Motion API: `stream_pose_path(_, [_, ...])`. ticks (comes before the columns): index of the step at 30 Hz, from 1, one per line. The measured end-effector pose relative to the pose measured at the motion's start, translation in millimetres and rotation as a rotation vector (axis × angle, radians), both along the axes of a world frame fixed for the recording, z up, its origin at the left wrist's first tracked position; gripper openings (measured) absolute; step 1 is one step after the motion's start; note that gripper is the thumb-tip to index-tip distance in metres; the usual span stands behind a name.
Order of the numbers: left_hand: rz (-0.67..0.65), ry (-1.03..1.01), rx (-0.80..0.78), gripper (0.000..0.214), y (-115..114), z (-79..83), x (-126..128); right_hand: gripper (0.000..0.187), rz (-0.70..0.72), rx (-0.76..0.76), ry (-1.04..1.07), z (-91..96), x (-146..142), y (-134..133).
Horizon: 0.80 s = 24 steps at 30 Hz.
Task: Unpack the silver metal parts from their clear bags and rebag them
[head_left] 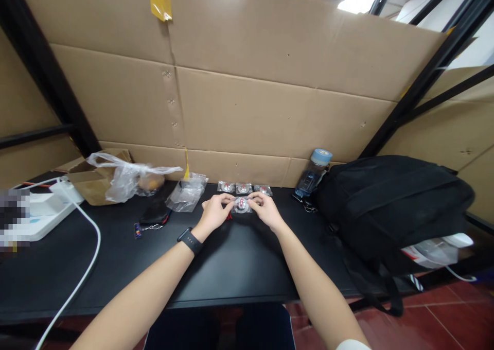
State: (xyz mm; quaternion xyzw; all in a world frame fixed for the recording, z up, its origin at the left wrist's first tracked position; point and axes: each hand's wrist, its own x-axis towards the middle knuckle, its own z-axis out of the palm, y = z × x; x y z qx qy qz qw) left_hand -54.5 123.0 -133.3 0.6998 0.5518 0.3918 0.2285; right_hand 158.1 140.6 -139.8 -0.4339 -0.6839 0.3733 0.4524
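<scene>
Between my two hands is a small clear plastic packet [242, 205] with a round silvery item and a red mark inside. My left hand [216, 211], with a black watch on its wrist, pinches the packet's left edge. On the opposite edge, my right hand [265, 209] grips it between thumb and fingers. Just beyond lie three similar packets in a row: a left one [226, 187], a middle one [244, 188] and a right one [263, 190]. Something small and red [229, 216] shows below my left fingers.
Clear plastic bags [188, 192] and a black pouch [154, 212] with a keychain lie left. Farther left are a cardboard box [90, 185] and a white cable [96, 242]. A blue-capped bottle [310, 175] and black backpack [389, 206] stand right. Cardboard [247, 118] walls the back.
</scene>
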Motion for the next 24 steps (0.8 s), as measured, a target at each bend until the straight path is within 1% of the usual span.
stream_pose_path(3, [0.034,-0.062,-0.027,0.016,2.0,-1.6,-1.4,0.032,0.068,-0.027,-0.019,1.8,0.4,-1.9])
stream_pose_path(5, [0.039,-0.055,-0.031,0.016,1.9,-1.4,-1.9,0.032,0.081,-0.049,-0.027,1.7,0.6,-2.8])
stream_pose_path(8, [0.026,0.005,-0.023,0.016,-0.4,1.3,-1.4,0.033,0.053,-0.088,-0.006,-0.8,0.2,-3.0])
stream_pose_path(12, [-0.024,0.091,0.014,0.018,-2.3,3.9,-1.3,0.034,0.012,-0.116,-0.014,-3.3,2.6,0.6])
stream_pose_path(14, [-0.019,0.133,0.062,0.021,-0.7,2.8,-3.5,0.034,-0.046,-0.099,-0.027,-2.7,11.1,6.7])
stream_pose_path(15, [0.002,0.157,0.09,0.023,0.8,1.6,-5.5,0.033,-0.098,-0.078,-0.034,-2.0,18.2,11.5])
stream_pose_path(16, [0.027,0.184,0.114,0.024,2.6,0.2,-7.9,0.033,-0.162,-0.055,-0.038,-1.3,27.1,17.3])
stream_pose_path(18, [0.059,0.244,0.141,0.025,6.7,-2.9,-13.9,0.032,-0.334,-0.014,-0.076,-0.1,48.0,31.3])
stream_pose_path(20, [0.036,0.305,0.146,0.025,10.2,-5.6,-20.1,0.029,-0.45,-0.056,-0.158,0.5,67.3,46.3])
stream_pose_path(22, [-0.023,0.354,0.141,0.025,12.2,-7.2,-24.9,0.027,-0.485,-0.111,-0.212,0.5,78.3,60.2])
stream_pose_path(24, [-0.089,0.395,0.143,0.025,12.3,-7.5,-27.7,0.026,-0.48,-0.141,-0.244,0.0,78.5,72.3])
